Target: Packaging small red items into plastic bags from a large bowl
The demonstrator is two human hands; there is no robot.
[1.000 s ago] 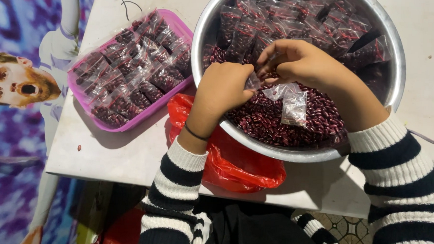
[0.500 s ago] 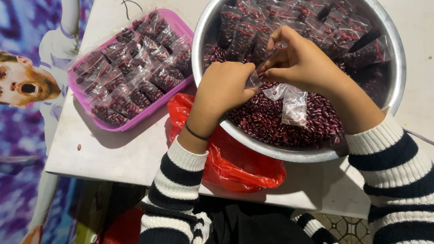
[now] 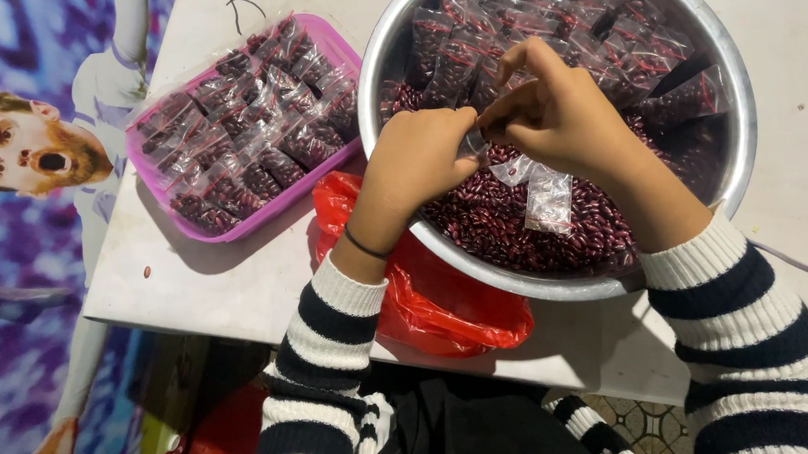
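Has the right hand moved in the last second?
Yes. The right hand has lifted slightly toward the far rim of the metal bowl, its fingers now raised over the packets.

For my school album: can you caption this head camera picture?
Left hand and right hand pinch a small clear plastic bag over a round steel bowl of dark red beans.

The left hand (image 3: pixel 414 166) is curled into a loose fist, knuckles up, its thumb and forefinger pinched together at the tip. The right hand (image 3: pixel 562 115) meets it from the opposite side, fingers bent, forefinger arched high, fingertips pressed against the left hand's. Both forearms in striped sleeves angle inward.
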